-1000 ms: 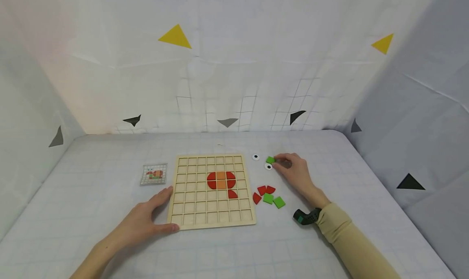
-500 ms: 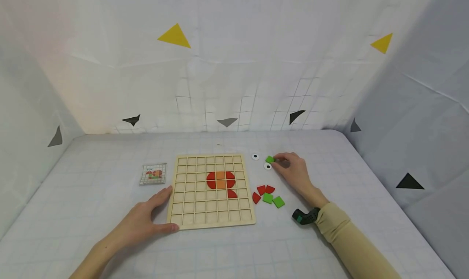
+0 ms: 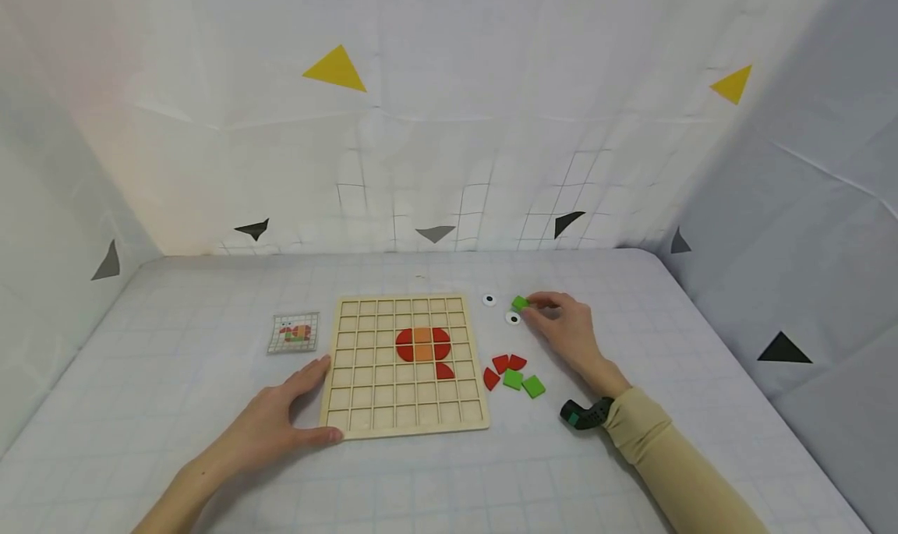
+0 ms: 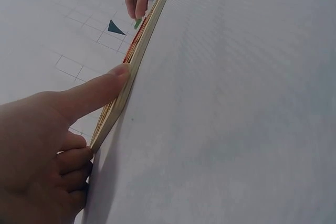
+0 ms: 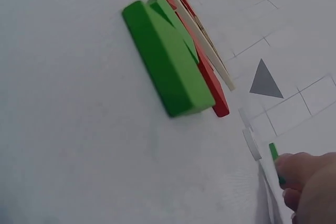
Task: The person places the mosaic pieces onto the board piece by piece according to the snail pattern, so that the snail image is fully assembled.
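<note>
The left hand (image 3: 270, 421) rests at the left side of a wooden grid board (image 3: 372, 436), thumb on the near-left corner and fingertips at the left edge, spread apart. In the left wrist view the thumb (image 4: 97, 95) lies along the board's rim. The right hand (image 3: 564, 327) pinches a green square tile (image 3: 519, 304) between thumb and forefinger, just beyond a round eye piece (image 3: 513, 318). That green tile (image 5: 274, 153) also shows edge-on in the right wrist view. On the board sit red rounded pieces (image 3: 404, 345), orange squares (image 3: 423, 336) and a red quarter-circle (image 3: 444, 371).
A second eye piece (image 3: 489, 300) lies beyond the board's right side. Red quarter-circles (image 3: 492, 379) and two more green tiles (image 3: 533, 387) lie right of the board. A small picture card (image 3: 293, 334) lies left of it. White sheets with triangle marks (image 3: 786, 348) surround the table.
The right hand's fingers and the green tile have shifted slightly to the right and away. The left hand and the board stay where they were.
</note>
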A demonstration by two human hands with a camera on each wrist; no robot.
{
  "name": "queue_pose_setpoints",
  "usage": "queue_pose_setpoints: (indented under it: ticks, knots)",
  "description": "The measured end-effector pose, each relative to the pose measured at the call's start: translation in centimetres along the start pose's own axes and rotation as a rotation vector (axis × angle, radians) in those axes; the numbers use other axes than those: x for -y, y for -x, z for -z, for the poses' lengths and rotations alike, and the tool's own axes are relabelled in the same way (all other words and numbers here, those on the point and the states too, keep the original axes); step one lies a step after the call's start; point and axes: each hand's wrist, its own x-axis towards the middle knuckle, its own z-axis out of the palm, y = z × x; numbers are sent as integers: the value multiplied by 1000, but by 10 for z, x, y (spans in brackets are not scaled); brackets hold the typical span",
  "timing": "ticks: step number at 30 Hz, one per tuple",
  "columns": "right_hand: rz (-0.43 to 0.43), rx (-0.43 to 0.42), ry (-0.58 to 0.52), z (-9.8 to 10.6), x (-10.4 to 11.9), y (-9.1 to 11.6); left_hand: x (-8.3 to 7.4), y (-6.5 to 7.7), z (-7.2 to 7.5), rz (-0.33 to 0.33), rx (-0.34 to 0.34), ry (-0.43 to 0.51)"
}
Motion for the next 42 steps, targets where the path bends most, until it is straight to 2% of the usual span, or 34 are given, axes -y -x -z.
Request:
queue_pose_setpoints:
  ticks: [5,13,28,36,42]
  knots:
    - [-9,2,-51,8,13,0,-1,0,0,-2,3,5]
    - [93,51,-106,6,48,6,0,1,0,-4,-17,-11]
    - [256,206,-247,-25,90,28,2,1,0,5,0,1]
    - [379,226,-285,-43,105,30,2,1,0,6,-2,-1]
    - [381,261,-286,-51,111,33,2,1,0,6,-4,-3]
